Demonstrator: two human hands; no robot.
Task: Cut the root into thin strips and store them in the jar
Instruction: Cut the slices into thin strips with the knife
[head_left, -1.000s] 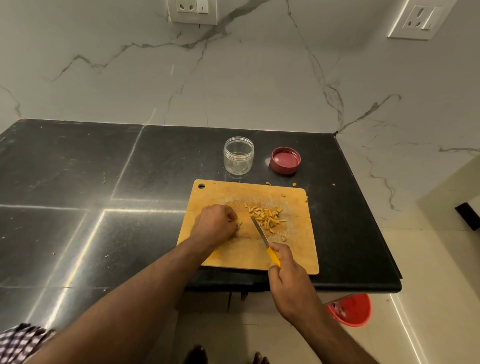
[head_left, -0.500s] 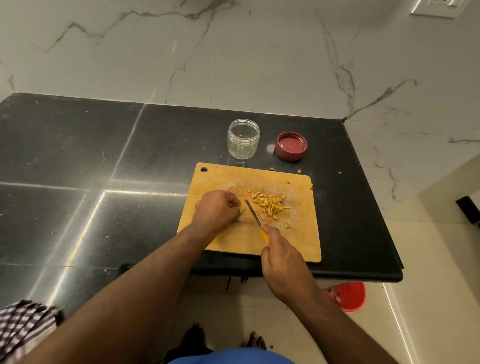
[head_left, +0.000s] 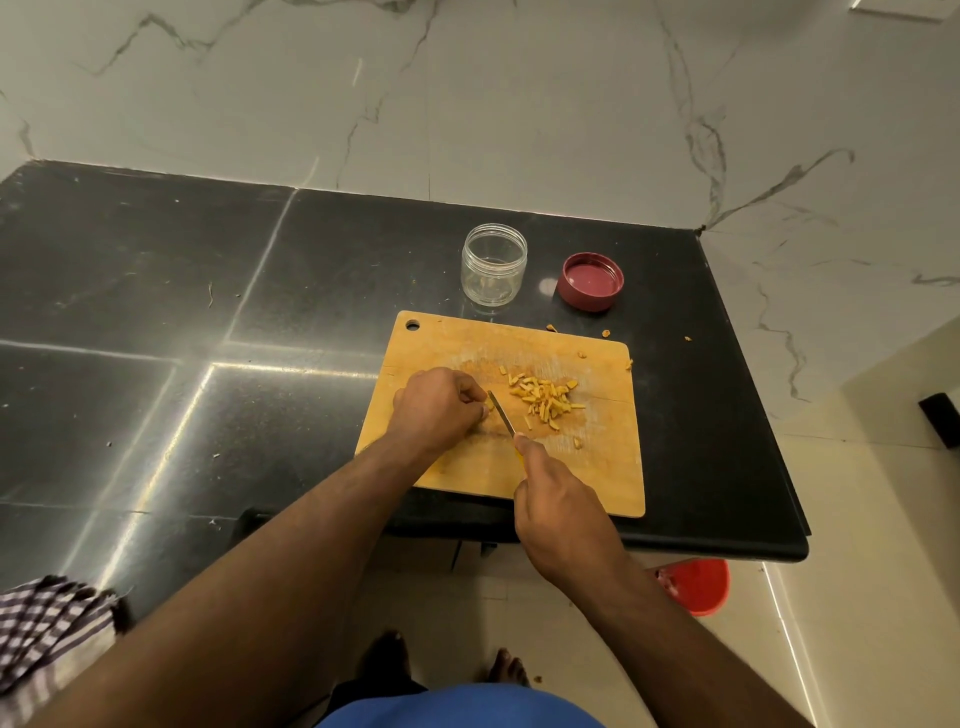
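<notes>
Head view of the slicing stage. A rectangular pale wooden cutting board (head_left: 597, 467) lay on the black polished stone bench (head_left: 156, 312), slightly right of frame centre. The left hand (head_left: 436, 410) rested on the board with its fingers (head_left: 470, 392) curled down over the remaining piece of root; that piece was hidden beneath them, so neither its long axis nor the way it pointed could be read. The right hand (head_left: 561, 499), lower and to the right, was clamped around the yellow handle of a small narrow-bladed knife (head_left: 501, 413), index finger extended along the top. The blade's long axis ran from lower right to upper left, its tip just beside the left fingertips, on their right. The left hand was thus on the root, with the blade immediately at its right flank. The next cut would, in all likelihood, fall in the narrow margin between blade and fingertips, a closeness that carried some risk to them. A loose heap of thin yellow-orange root strips (head_left: 545, 400) lay on the board just right of the blade, the strips pointing variously. A small clear, open jar (head_left: 493, 267) stood on the bench beyond the board's far edge, apparently holding nothing, with a round maroon lid (head_left: 591, 280) upturned to its right; storing had evidently not begun.
</notes>
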